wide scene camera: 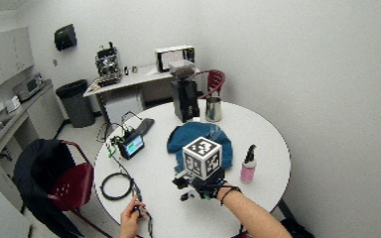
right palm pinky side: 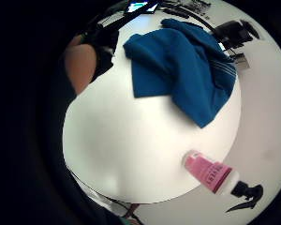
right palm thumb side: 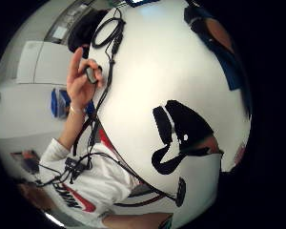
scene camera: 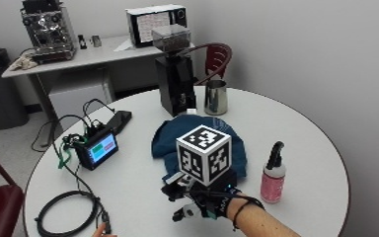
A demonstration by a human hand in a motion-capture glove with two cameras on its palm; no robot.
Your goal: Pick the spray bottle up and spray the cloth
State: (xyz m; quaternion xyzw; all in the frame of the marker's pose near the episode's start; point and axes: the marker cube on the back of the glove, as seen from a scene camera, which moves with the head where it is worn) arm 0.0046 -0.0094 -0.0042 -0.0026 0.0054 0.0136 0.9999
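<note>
Gloved right hand point(scene camera: 206, 202) above the white counter point(scene camera: 308, 133), grasping nothing; its finger posture cannot be told. Blue cloth point(scene camera: 199, 143) lies at its 12 o'clock; the pink spray bottle point(scene camera: 273, 177) stands upright at 2 o'clock, apart from both.

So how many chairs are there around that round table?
2 show. One dark red chair with a black jacket draped over it stands at the table's near left side; another red chair stands at the far side, behind the grinder. Others may sit outside the frame.
</note>
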